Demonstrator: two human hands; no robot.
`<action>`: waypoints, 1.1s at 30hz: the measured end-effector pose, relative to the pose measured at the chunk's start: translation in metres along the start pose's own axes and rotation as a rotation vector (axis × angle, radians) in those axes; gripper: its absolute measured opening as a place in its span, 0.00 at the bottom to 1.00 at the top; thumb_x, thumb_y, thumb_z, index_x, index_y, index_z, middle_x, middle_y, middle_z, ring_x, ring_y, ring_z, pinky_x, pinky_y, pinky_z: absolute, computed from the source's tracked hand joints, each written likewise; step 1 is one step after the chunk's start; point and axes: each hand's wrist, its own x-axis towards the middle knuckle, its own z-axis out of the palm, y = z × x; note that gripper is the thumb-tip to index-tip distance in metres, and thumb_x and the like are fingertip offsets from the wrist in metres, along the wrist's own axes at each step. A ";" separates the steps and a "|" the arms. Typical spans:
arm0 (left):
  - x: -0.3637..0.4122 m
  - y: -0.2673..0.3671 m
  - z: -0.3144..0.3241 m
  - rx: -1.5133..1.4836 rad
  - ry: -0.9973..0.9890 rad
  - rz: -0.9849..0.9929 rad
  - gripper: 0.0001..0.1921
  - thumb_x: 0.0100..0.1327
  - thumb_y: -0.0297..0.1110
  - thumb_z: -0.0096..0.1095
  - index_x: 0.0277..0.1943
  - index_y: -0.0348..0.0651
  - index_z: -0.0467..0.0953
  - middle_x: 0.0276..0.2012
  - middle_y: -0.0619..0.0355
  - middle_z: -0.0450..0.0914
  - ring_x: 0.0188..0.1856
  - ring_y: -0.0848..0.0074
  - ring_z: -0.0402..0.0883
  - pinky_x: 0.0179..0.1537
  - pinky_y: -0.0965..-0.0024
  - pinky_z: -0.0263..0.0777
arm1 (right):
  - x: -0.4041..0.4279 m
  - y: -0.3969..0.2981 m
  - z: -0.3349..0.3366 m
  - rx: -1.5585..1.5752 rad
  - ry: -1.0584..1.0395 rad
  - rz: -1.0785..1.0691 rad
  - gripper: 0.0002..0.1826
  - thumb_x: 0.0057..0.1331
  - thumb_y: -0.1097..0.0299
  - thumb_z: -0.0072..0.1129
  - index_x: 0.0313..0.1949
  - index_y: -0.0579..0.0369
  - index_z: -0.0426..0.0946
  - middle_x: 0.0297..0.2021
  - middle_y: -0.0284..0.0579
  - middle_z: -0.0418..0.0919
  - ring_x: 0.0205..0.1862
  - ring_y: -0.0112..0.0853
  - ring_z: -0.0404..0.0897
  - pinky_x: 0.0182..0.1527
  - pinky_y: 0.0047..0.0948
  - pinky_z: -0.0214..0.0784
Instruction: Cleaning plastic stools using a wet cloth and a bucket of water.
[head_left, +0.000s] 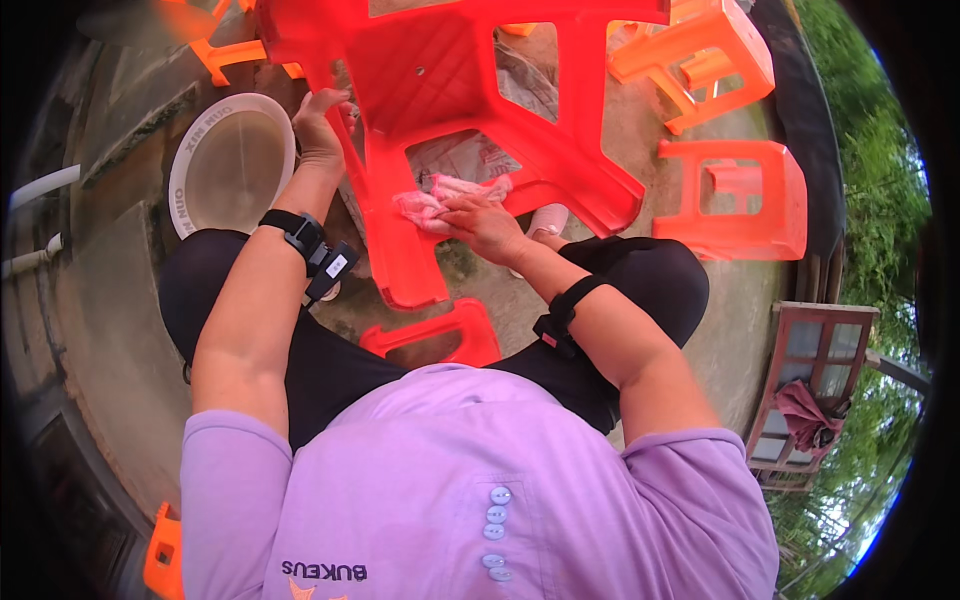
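A red plastic stool (420, 82) is tipped over in front of my knees, its legs pointing towards me. My left hand (324, 129) grips one of its legs at the left edge. Under my right hand (484, 225) is a bunched pink-and-white cloth (427, 210), pressed against the stool's crossbar and leg. The fingers of that hand lie bent over the cloth, and part of it spreads along the bar. Left of my left hand stands a white-rimmed round basin (289, 142) that seems to hold murky water.
Orange plastic stools (735, 199) stand on the concrete floor (739, 300) at the right, and others are at the top left. Between my legs is another red plastic piece (480, 330), perhaps part of a stool. A wooden window frame (780, 360) with a dark red cloth is far right.
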 end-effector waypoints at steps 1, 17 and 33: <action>0.000 0.002 0.001 -0.017 -0.005 -0.009 0.23 0.51 0.37 0.65 0.51 0.43 0.74 0.24 0.57 0.75 0.23 0.72 0.74 0.29 0.71 0.71 | -0.003 -0.001 -0.011 0.003 -0.011 0.089 0.16 0.67 0.61 0.53 0.52 0.45 0.80 0.58 0.39 0.74 0.62 0.38 0.69 0.64 0.37 0.59; 0.002 0.012 0.020 -0.062 0.099 -0.081 0.16 0.38 0.37 0.70 0.29 0.40 0.74 0.21 0.57 0.72 0.19 0.74 0.69 0.22 0.70 0.67 | -0.085 0.029 -0.177 -1.009 0.298 0.439 0.17 0.63 0.54 0.53 0.38 0.52 0.83 0.43 0.45 0.79 0.53 0.42 0.75 0.58 0.46 0.61; -0.009 0.025 0.016 0.142 -0.155 -0.212 0.49 0.38 0.61 0.78 0.60 0.40 0.66 0.42 0.49 0.76 0.35 0.68 0.79 0.38 0.62 0.76 | -0.075 0.075 -0.211 -0.627 0.664 0.527 0.07 0.60 0.64 0.58 0.36 0.44 0.83 0.52 0.42 0.74 0.55 0.45 0.71 0.53 0.39 0.69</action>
